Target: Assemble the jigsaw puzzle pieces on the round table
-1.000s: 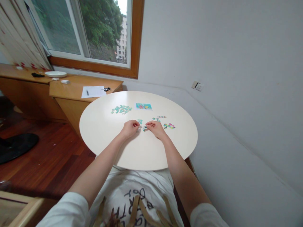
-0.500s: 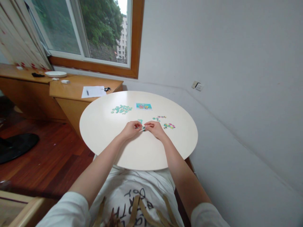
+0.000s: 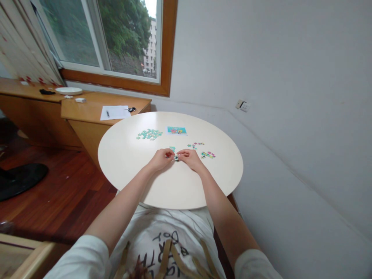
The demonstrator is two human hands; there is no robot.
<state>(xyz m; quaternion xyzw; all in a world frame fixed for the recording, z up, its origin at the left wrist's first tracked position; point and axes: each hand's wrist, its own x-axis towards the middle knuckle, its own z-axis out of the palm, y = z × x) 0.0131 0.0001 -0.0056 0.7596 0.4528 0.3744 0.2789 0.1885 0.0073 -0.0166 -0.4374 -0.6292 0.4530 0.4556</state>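
My left hand [image 3: 160, 159] and my right hand [image 3: 189, 157] meet fingertip to fingertip over the middle of the round cream table [image 3: 139, 166]. Both pinch a small puzzle piece [image 3: 176, 157] between them, just above the tabletop. A small teal piece [image 3: 172, 148] lies just beyond my fingers. Farther back sit a heap of teal pieces [image 3: 149, 134] and a small picture card [image 3: 176, 130]. Loose coloured pieces [image 3: 207, 155] lie to the right of my right hand, with a few more pieces [image 3: 194, 145] behind them.
A wooden cabinet [image 3: 87, 116] stands behind the table on the left, with a paper sheet [image 3: 114, 112] and a white plate [image 3: 68, 90] on top. A white wall with a socket [image 3: 243, 105] runs close along the table's right side. Dark wood floor lies to the left.
My two hands have drawn together: the gap between the fingertips has closed, and the small piece that lay between them is now pinched by both.
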